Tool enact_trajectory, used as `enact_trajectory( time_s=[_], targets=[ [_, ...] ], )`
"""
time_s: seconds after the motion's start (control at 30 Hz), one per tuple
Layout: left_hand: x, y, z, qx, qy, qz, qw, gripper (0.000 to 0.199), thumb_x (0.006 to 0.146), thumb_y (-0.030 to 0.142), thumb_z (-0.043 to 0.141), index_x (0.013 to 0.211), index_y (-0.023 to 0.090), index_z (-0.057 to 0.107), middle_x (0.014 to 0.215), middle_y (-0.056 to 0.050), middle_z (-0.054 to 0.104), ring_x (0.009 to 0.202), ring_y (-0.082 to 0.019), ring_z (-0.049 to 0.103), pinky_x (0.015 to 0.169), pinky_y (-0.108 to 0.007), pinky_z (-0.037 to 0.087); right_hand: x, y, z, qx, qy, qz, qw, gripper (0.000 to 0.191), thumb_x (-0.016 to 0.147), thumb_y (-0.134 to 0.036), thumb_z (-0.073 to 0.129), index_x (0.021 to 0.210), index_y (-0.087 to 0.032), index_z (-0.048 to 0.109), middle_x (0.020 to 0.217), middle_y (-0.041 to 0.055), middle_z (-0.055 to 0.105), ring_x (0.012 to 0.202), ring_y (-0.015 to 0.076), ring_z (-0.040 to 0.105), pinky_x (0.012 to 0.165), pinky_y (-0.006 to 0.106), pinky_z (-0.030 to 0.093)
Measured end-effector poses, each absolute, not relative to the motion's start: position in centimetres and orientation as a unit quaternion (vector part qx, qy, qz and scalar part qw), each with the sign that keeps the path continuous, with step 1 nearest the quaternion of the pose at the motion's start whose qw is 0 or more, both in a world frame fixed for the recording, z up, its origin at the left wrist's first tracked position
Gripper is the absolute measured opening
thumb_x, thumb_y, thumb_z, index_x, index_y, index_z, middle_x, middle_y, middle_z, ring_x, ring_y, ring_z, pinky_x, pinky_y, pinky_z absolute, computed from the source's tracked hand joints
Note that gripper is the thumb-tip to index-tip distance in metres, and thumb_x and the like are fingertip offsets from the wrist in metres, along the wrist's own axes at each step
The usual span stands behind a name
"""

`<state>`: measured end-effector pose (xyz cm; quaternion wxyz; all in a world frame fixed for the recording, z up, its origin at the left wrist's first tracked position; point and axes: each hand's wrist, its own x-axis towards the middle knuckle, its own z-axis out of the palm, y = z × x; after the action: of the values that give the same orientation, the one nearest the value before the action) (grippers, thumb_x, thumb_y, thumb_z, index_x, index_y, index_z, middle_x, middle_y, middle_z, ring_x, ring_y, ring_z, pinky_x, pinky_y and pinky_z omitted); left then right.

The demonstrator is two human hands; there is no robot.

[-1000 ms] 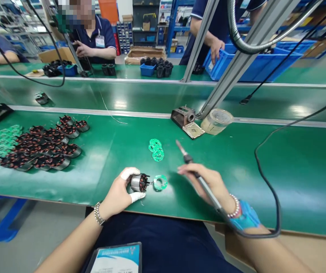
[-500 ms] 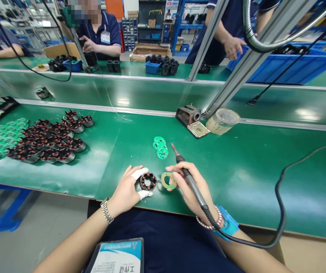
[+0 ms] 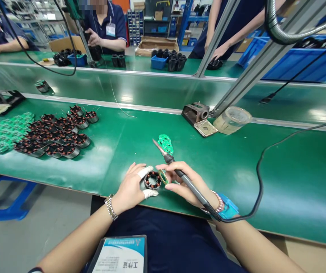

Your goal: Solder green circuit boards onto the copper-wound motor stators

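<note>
My left hand (image 3: 128, 188), with white tape on two fingers, is shut on a wound stator with copper coils (image 3: 153, 180), its end face turned up. My right hand (image 3: 187, 182) grips a soldering iron (image 3: 189, 184), whose tip (image 3: 153, 140) points away over the bench. The fingers of that hand also hold a green ring-shaped circuit board (image 3: 163, 177) on edge, close against the stator. A small heap of green boards (image 3: 165, 144) lies just beyond the iron's tip.
Rows of wound stators (image 3: 53, 134) and green boards (image 3: 13, 131) cover the green bench mat (image 3: 237, 167) at left. An iron stand (image 3: 196, 112), a brass sponge tray (image 3: 205, 128) and a clear tape roll (image 3: 232, 120) sit behind. Co-workers work across the bench.
The green ring has moved from lying flat beside the stator to standing on edge against it. My hands have drawn closer together, and the view has shifted slightly.
</note>
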<state>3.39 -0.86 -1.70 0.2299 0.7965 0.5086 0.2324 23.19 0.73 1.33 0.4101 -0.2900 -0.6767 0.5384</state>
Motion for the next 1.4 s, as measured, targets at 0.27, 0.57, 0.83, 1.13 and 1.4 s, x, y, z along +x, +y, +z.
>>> enact_trajectory(
  time_s=[0.27, 0.57, 0.83, 1.13, 1.4],
  targets=[
    [3.9, -1.1, -1.4, 0.792, 0.524, 0.226, 0.218, 0.053, 0.061, 0.044, 0.071, 0.104, 0.018, 0.053, 0.110, -0.013, 0.059, 0.112, -0.028, 0.048, 0.101, -0.054, 0.028, 22.9, 0.3, 0.2, -0.348, -0.664, 0.483, 0.453, 0.029, 0.081, -0.030, 0.059, 0.105, -0.027, 0.043, 0.106, 0.0056, 0.058, 0.096, 0.0191, 0.061, 0.085, 0.038, 0.049],
    [3.7, -1.1, -1.5, 0.796, 0.516, 0.231, 0.214, 0.051, 0.063, 0.040, 0.070, 0.106, 0.019, 0.051, 0.108, -0.012, 0.059, 0.112, -0.027, 0.049, 0.102, -0.054, 0.028, 22.5, 0.5, 2.9, -0.346, -0.828, 0.295, 0.327, 0.033, 0.079, -0.025, 0.060, 0.108, -0.021, 0.044, 0.097, 0.0058, 0.060, 0.085, 0.0169, 0.062, 0.076, 0.028, 0.052],
    [3.7, -1.0, -1.4, 0.798, 0.515, 0.224, 0.219, 0.049, 0.064, 0.038, 0.068, 0.106, 0.017, 0.053, 0.110, -0.013, 0.059, 0.112, -0.028, 0.049, 0.103, -0.053, 0.028, 21.7, 1.3, 2.0, -0.297, -0.835, 0.347, 0.308, 0.030, 0.078, -0.031, 0.062, 0.101, -0.020, 0.046, 0.094, 0.0060, 0.059, 0.086, 0.0164, 0.061, 0.076, 0.028, 0.051],
    [3.8, -1.0, -1.0, 0.795, 0.514, 0.224, 0.233, 0.049, 0.064, 0.039, 0.069, 0.106, 0.018, 0.053, 0.109, -0.010, 0.061, 0.113, -0.027, 0.049, 0.104, -0.053, 0.026, 21.8, 1.6, 0.7, -0.279, -0.827, 0.350, 0.340, 0.035, 0.079, -0.040, 0.059, 0.103, -0.021, 0.045, 0.096, 0.0062, 0.059, 0.088, 0.0163, 0.061, 0.079, 0.029, 0.050],
    [3.8, -0.9, -1.1, 0.799, 0.511, 0.218, 0.232, 0.051, 0.064, 0.041, 0.068, 0.106, 0.017, 0.053, 0.111, -0.012, 0.060, 0.114, -0.027, 0.048, 0.104, -0.052, 0.026, 22.3, 1.8, 0.8, -0.260, -0.850, 0.352, 0.295, 0.032, 0.081, -0.034, 0.057, 0.107, -0.020, 0.044, 0.098, 0.0083, 0.058, 0.092, 0.0186, 0.058, 0.081, 0.034, 0.050]
  ],
)
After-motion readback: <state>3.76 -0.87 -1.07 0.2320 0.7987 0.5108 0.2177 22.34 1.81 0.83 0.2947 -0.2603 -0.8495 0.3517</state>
